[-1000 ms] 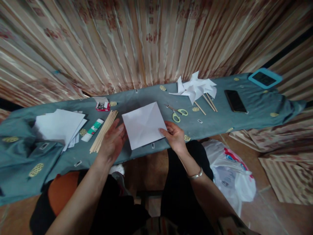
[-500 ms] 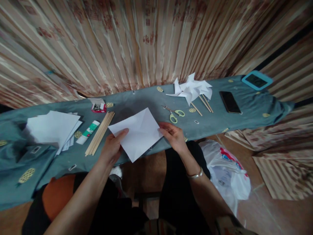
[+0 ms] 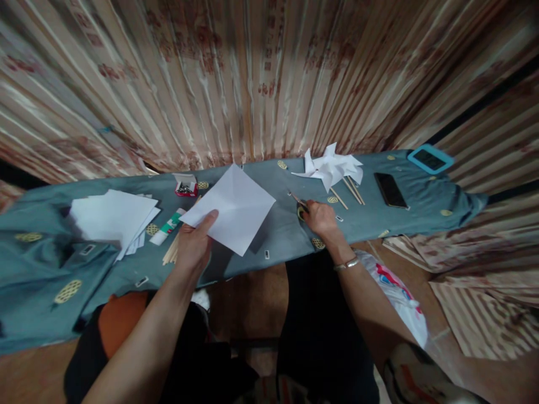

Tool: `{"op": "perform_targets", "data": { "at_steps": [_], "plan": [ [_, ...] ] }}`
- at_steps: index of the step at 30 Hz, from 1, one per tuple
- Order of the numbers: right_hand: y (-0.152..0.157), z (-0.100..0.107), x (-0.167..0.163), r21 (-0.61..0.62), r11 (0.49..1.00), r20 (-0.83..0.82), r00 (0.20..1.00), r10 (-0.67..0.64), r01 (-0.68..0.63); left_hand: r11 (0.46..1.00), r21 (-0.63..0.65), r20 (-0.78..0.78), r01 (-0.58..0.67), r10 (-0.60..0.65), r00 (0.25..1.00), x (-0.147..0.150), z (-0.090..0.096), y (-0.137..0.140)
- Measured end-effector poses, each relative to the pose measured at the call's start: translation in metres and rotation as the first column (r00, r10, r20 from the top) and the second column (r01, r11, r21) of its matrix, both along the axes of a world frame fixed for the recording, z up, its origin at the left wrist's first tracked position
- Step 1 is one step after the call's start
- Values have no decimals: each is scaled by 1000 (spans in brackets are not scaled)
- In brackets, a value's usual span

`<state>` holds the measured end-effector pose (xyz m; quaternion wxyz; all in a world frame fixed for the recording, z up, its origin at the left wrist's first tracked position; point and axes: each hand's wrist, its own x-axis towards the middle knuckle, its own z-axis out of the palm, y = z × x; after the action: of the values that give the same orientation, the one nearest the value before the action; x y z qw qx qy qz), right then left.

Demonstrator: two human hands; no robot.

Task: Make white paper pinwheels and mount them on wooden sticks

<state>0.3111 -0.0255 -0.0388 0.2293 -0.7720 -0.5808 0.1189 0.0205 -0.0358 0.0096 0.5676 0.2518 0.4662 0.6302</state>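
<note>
Blue-green cloth [image 3: 284, 233] spreads beneath the held paper [image 3: 236, 210], patterned curtains [image 3: 236, 84] behind.

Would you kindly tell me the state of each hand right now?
Left hand: closed, holding the white paper sheet, thumb on top.
Right hand: at the scissors; whether it grips them cannot be told.

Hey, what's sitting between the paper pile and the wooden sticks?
In the head view, a glue stick lies between the paper pile and the wooden sticks.
</note>
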Motion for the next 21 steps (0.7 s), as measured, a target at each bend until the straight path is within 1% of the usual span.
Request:
{"op": "perform_targets", "data": {
  "at_steps": [2,4,6,7,8,9,10,11,12,13,14,15,18,21],
  "plan": [
    [-9,7,-4,5,1000,-54,998,-12,12,999,-12,61,-32,33,998,-4,7,2],
    [-23,15,-11,17,1000,-155,988,-15,18,997,-38,114,-65,69,991,-8,13,4],
    [-40,24,-23,34,999,-364,931,7,6,994,-63,144,-91,99,985,-13,15,6],
    [-49,29,-32,43,999,-467,883,37,-19,993,-69,150,-97,106,983,-15,15,7],
    [-57,34,-42,69,997,-693,718,65,-24,993,-67,152,-94,104,983,-17,13,7],
    [-64,39,-53,82,996,-847,525,85,-28,994,-62,152,-89,98,984,-17,11,8],
    [-70,44,-64,87,996,-927,363,94,-37,995,-57,151,-82,90,984,-17,9,8],
    [-74,48,-76,82,995,-965,245,94,-61,996,-54,146,-73,81,986,-17,6,8],
    [-75,50,-87,63,993,-983,167,79,-99,997,-54,138,-62,69,988,-15,3,8],
    [-75,51,-97,38,989,-992,111,54,-142,997,-60,128,-52,59,990,-13,0,9],
    [-74,49,-106,13,984,-997,72,27,-178,997,-68,117,-44,51,992,-11,-2,9],
    [-72,46,-113,-14,976,-999,51,-2,-216,997,-75,108,-30,38,993,-10,-4,10],
    [-68,26,-126,-99,948,-995,14,-100,-301,998,-60,103,1,5,995,-8,-7,13],
    [-72,10,-127,-165,918,-984,-10,-180,-362,999,-35,111,7,-3,994,-13,-4,17]
  ]
}}
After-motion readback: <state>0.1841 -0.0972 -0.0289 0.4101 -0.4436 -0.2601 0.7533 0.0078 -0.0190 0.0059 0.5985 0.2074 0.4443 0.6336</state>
